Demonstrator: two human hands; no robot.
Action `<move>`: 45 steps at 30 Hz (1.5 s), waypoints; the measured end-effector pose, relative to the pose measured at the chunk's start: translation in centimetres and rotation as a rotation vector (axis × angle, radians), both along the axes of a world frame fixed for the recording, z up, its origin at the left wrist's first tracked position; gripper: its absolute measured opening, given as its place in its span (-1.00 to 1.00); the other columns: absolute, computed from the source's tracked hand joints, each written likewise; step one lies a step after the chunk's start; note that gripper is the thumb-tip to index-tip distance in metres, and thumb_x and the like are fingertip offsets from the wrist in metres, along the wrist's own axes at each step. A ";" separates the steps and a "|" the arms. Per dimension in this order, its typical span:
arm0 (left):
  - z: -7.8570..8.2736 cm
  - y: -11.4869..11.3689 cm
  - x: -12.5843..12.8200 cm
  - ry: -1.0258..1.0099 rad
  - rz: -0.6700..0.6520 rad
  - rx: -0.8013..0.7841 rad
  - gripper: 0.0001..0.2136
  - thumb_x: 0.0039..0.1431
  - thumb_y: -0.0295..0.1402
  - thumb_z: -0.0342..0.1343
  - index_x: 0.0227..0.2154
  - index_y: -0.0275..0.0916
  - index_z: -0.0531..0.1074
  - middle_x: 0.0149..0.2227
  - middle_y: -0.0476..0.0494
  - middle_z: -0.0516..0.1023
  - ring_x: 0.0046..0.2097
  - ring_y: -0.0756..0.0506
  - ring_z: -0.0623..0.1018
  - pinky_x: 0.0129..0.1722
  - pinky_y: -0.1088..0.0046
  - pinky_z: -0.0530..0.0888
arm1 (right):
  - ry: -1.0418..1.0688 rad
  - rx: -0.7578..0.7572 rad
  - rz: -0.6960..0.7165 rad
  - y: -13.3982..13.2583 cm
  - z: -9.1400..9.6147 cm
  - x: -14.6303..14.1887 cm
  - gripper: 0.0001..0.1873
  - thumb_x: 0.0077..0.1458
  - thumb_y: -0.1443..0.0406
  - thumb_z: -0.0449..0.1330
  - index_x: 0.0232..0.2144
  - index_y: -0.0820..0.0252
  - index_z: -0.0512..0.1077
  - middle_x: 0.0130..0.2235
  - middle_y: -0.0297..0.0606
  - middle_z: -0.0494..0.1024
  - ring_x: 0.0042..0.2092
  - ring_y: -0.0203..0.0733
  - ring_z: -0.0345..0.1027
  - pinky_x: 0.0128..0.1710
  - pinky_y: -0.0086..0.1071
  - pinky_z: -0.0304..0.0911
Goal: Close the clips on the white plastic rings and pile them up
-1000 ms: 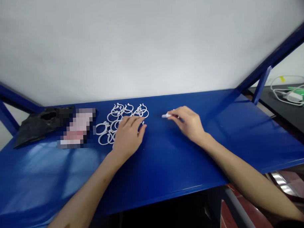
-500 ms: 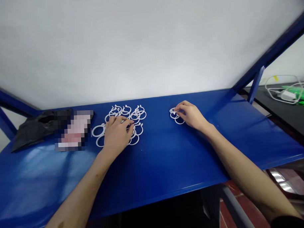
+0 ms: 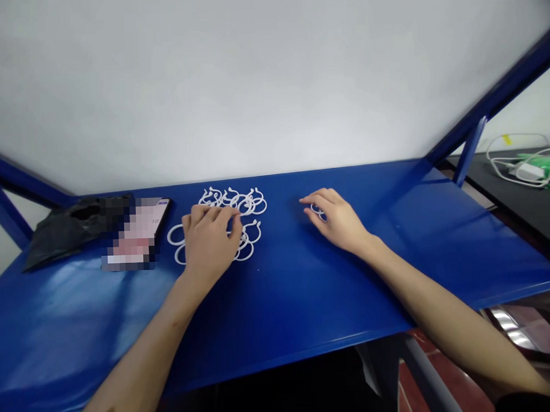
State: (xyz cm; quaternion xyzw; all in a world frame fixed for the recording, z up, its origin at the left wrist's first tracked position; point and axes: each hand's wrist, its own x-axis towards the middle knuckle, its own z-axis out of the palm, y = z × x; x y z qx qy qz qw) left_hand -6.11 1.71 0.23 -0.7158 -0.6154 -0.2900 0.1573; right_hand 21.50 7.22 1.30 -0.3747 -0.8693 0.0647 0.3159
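Note:
Several white plastic rings lie in a loose cluster on the blue shelf. My left hand rests palm down over the near part of that cluster, fingers bent, fingertips touching a ring. My right hand lies to the right with fingers stretched out and slightly spread. It partly covers a small separate group of white rings under its fingers. Whether the left fingers pinch a ring is hidden.
A blurred-out flat object and a crumpled black bag lie at the shelf's left. Blue frame struts rise at the right. Beyond them a dark table holds a white cable and charger and something green.
My right hand let go of the small ring group and spread flat over it. My left hand slid slightly along the big cluster. The view shifted a little.

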 end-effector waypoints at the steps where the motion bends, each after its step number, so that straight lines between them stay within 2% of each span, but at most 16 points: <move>1: 0.3 -0.2 0.3 -0.009 -0.025 0.008 -0.85 0.30 -0.33 0.06 -0.27 -0.17 0.53 -0.28 -0.20 0.63 -0.07 -0.32 0.44 -0.11 0.05 0.34 | -0.009 -0.005 0.033 -0.6 -0.1 -0.5 -0.71 0.33 0.31 0.07 0.05 0.16 0.44 -0.04 -0.10 0.52 -0.01 -0.02 0.40 -0.02 -0.08 0.42; 4: 0.8 -0.8 1.3 -0.036 -0.206 0.006 -0.90 0.28 -0.37 0.09 -0.25 -0.15 0.51 -0.26 -0.12 0.62 -0.10 -0.24 0.47 -0.05 0.12 0.37 | -0.019 -0.003 0.114 -2.2 -0.1 -2.0 -0.59 0.34 0.25 0.09 0.20 0.11 0.31 0.16 -0.04 0.39 0.06 -0.03 0.40 0.00 -0.09 0.45; 6: 1.0 -1.1 2.0 -0.067 -0.360 -0.019 -0.89 0.28 -0.41 0.08 -0.23 -0.16 0.50 -0.27 -0.10 0.60 -0.13 -0.17 0.48 -0.04 0.19 0.41 | -0.026 0.020 0.164 -2.9 0.1 -2.6 -0.58 0.34 0.25 0.09 0.21 0.07 0.29 0.24 -0.03 0.31 0.04 -0.06 0.42 -0.01 -0.09 0.47; 8: 1.1 -1.5 2.6 -0.109 -0.466 -0.042 -0.88 0.29 -0.43 0.07 -0.21 -0.17 0.49 -0.28 -0.08 0.59 -0.16 -0.13 0.49 -0.06 0.25 0.44 | -0.033 0.049 0.231 -3.2 0.3 -2.8 -0.64 0.36 0.28 0.06 0.16 0.08 0.35 0.19 -0.06 0.39 0.02 -0.07 0.44 -0.01 -0.09 0.48; 10: 1.2 -2.0 3.0 -0.162 -0.507 -0.067 -0.88 0.31 -0.43 0.04 -0.20 -0.18 0.48 -0.29 -0.07 0.59 -0.18 -0.11 0.50 -0.11 0.30 0.46 | -0.032 0.053 0.296 -3.2 0.4 -2.7 -0.69 0.37 0.30 0.04 0.11 0.09 0.40 0.06 -0.10 0.52 0.00 -0.07 0.45 -0.04 -0.11 0.49; 13: 1.3 -2.4 3.2 -0.271 -0.492 -0.138 -0.86 0.33 -0.37 0.05 -0.11 -0.18 0.44 -0.26 -0.06 0.60 -0.18 -0.08 0.52 -0.16 0.34 0.48 | 0.038 0.027 0.325 -3.2 0.4 -2.4 -0.68 0.38 0.29 0.04 0.11 0.10 0.41 -0.07 -0.14 0.59 -0.08 -0.11 0.49 -0.09 -0.18 0.50; 17: 1.5 -2.2 3.0 -0.461 -0.431 -0.273 -0.74 0.30 -0.31 0.12 0.03 -0.13 0.40 -0.25 -0.02 0.60 -0.26 -0.04 0.55 -0.21 0.38 0.50 | 0.226 -0.079 0.241 -3.5 0.0 -2.4 -0.68 0.37 0.26 0.08 0.12 0.06 0.40 -0.08 -0.22 0.61 -0.20 -0.22 0.53 -0.16 -0.30 0.49; 20: 1.2 -1.8 3.0 -0.526 -0.393 -0.309 -0.88 0.30 -0.31 0.12 -0.16 -0.14 0.50 -0.30 0.00 0.57 -0.35 0.00 0.51 -0.28 0.43 0.48 | 0.306 -0.229 0.259 -3.8 -0.3 -2.8 -0.72 0.36 0.25 0.11 0.08 0.05 0.44 -0.13 -0.27 0.62 -0.32 -0.31 0.53 -0.23 -0.36 0.49; 22: 0.9 -1.7 3.2 -0.525 -0.374 -0.307 -0.91 0.30 -0.33 0.12 -0.28 -0.16 0.52 -0.33 0.00 0.55 -0.38 0.01 0.48 -0.30 0.45 0.46 | 0.339 -0.287 0.305 -3.9 -0.5 -3.0 -0.73 0.36 0.26 0.11 0.06 0.09 0.46 -0.16 -0.27 0.61 -0.36 -0.33 0.51 -0.28 -0.39 0.48; 25: 0.5 -2.0 3.6 -0.514 -0.371 -0.219 -0.90 0.29 -0.40 0.11 -0.33 -0.18 0.51 -0.33 -0.01 0.54 -0.33 0.00 0.50 -0.29 0.46 0.45 | 0.363 -0.319 0.362 -4.2 -0.7 -3.2 -0.73 0.36 0.29 0.11 0.05 0.13 0.47 -0.21 -0.26 0.59 -0.35 -0.33 0.50 -0.28 -0.39 0.47; 28: 0.2 -2.4 4.1 -0.505 -0.384 -0.119 -0.88 0.29 -0.47 0.10 -0.37 -0.21 0.48 -0.36 -0.02 0.52 -0.28 -0.01 0.51 -0.24 0.47 0.45 | 0.369 -0.325 0.379 -4.4 -0.9 -3.3 -0.73 0.36 0.29 0.10 0.05 0.14 0.47 -0.27 -0.27 0.57 -0.34 -0.32 0.49 -0.28 -0.38 0.47; 34: 0.1 -2.4 4.3 -0.533 -0.376 -0.130 -0.89 0.29 -0.49 0.12 -0.37 -0.23 0.46 -0.39 0.02 0.46 -0.39 0.04 0.46 -0.33 0.51 0.42 | 0.368 -0.268 0.356 -4.3 -0.9 -3.5 -0.74 0.36 0.30 0.09 0.01 0.19 0.49 -0.29 -0.26 0.57 -0.34 -0.31 0.48 -0.29 -0.39 0.45; 40: -0.3 -2.6 4.1 -0.396 -0.404 -0.003 -0.86 0.30 -0.51 0.09 -0.40 -0.23 0.39 -0.39 0.00 0.43 -0.33 0.01 0.45 -0.29 0.50 0.42 | 0.359 -0.249 0.383 -4.7 -0.9 -3.6 -0.78 0.36 0.34 0.08 -0.04 0.21 0.48 -0.27 -0.24 0.59 -0.30 -0.30 0.49 -0.27 -0.40 0.44; 45: -0.3 -1.8 3.8 -0.260 -0.437 -0.048 -0.87 0.33 -0.43 0.07 -0.37 -0.22 0.43 -0.37 -0.04 0.48 -0.29 -0.04 0.47 -0.24 0.44 0.44 | 0.212 -0.163 0.328 -4.0 -1.1 -3.7 -0.83 0.36 0.35 0.07 -0.11 0.23 0.46 -0.21 -0.18 0.60 -0.20 -0.21 0.48 -0.19 -0.32 0.41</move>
